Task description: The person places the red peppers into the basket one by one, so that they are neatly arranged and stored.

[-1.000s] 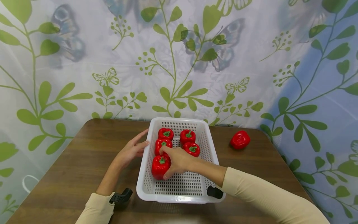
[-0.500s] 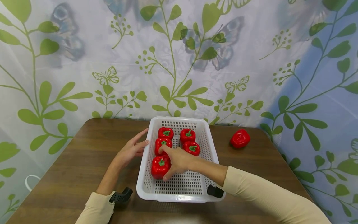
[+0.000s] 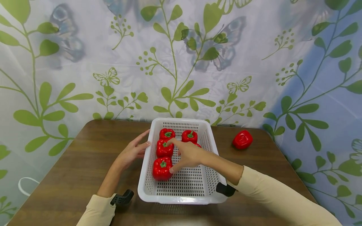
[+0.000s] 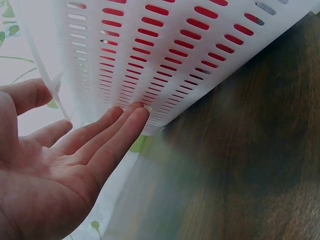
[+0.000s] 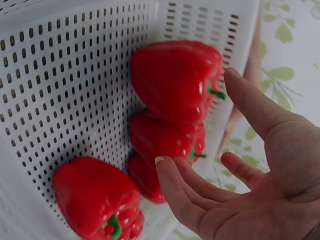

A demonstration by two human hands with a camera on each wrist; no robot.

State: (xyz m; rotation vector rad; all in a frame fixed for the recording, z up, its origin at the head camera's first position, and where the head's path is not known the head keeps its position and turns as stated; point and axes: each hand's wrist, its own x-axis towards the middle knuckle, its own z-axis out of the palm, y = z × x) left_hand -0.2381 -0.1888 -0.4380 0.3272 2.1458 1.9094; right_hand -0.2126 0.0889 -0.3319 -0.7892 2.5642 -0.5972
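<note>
My right hand [image 3: 190, 153] hovers over the white perforated basket [image 3: 181, 200] with fingers spread and nothing in them. Its thumb is close to the nearest red bell pepper [image 3: 162, 169], which stands upright at the basket's left side. Behind that pepper, in a row, are a middle pepper [image 3: 164, 149] and a far pepper [image 3: 167, 133]. On the right side, one pepper [image 3: 189, 137] shows fully and another is mostly hidden behind my right hand. My left hand [image 4: 65, 155] has its straight fingertips at the basket's left outer wall [image 4: 150, 60].
One more red pepper [image 3: 242, 140] lies on its side on the brown wooden table [image 3: 93, 157], right of the basket. A patterned curtain [image 3: 181, 62] hangs behind the table. Black straps sit at both wrists.
My right hand has let go of the near-left pepper and moved up and to the right, covering the nearer right-hand pepper. My left hand stays where it was.
</note>
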